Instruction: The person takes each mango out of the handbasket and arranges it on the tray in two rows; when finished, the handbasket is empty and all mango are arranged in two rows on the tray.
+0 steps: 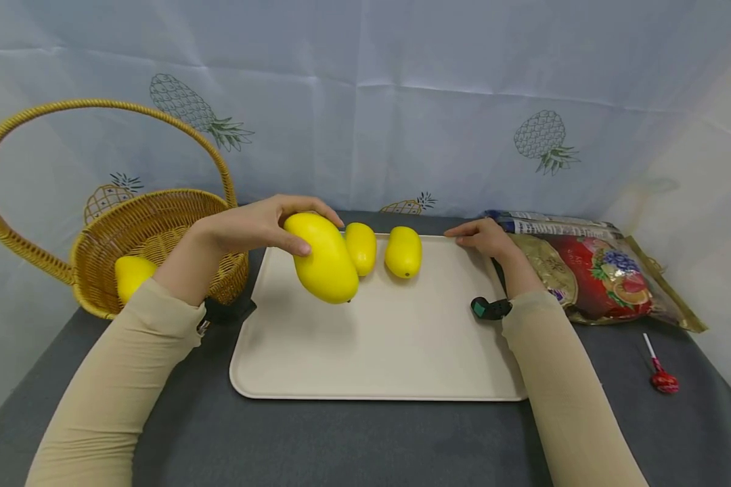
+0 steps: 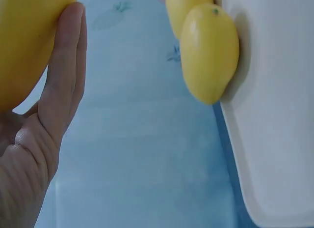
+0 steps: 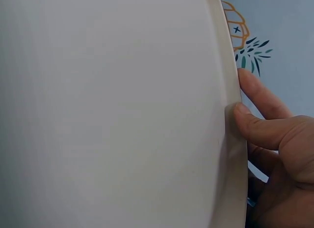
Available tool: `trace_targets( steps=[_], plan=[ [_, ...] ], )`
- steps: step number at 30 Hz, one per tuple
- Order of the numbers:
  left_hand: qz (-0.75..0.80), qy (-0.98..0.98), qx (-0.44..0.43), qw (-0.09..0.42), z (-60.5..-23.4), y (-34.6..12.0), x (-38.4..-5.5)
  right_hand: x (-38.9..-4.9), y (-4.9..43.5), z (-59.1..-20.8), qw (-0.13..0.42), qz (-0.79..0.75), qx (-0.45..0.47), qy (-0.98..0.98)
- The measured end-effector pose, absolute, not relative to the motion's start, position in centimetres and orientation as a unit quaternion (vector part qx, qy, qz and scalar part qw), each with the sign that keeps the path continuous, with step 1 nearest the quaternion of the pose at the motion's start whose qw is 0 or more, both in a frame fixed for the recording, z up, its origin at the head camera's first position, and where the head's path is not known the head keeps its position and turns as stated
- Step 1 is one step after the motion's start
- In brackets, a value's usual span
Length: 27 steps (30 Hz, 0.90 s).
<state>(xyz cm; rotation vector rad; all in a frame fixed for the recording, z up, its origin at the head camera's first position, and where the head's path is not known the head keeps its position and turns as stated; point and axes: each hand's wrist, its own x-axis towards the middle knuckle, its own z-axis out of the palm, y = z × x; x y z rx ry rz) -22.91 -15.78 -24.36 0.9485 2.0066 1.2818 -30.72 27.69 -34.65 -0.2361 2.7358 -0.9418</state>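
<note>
In the head view my left hand (image 1: 252, 223) grips a large yellow mango (image 1: 325, 260), raised over the left part of a cream tray (image 1: 396, 345). Thumb and fingers lie on opposite sides of the fruit, and the left wrist view shows the fingers along its side. Two more yellow mangoes, one left (image 1: 362, 249) and one right (image 1: 404, 253), lie side by side at the tray's far edge. At the tray's far right corner, my right hand (image 1: 487, 238) pinches the rim; in the right wrist view its thumb (image 3: 257, 129) rests on the rim's inner side.
A wicker basket (image 1: 140, 220) with a tall handle stands at left, with a yellow fruit (image 1: 133, 276) inside. Packaged bags (image 1: 603, 270) lie right of the tray, near a red lollipop (image 1: 664, 379). Behind hangs a pineapple-print cloth (image 1: 365, 135).
</note>
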Motion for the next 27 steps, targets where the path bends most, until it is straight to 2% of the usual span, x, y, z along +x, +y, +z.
trace_targets(
  steps=[10,27],
  plan=[
    [0.499,0.743,0.336,0.293,-25.7,-11.9,-22.4,-30.9,27.7,-34.8,0.125,-0.326,-0.076,0.934],
    [0.568,0.716,0.217,0.345,-28.9,-6.7,-21.5,-31.0,27.7,-34.8,0.126,-0.315,-0.069,0.938]
  ],
)
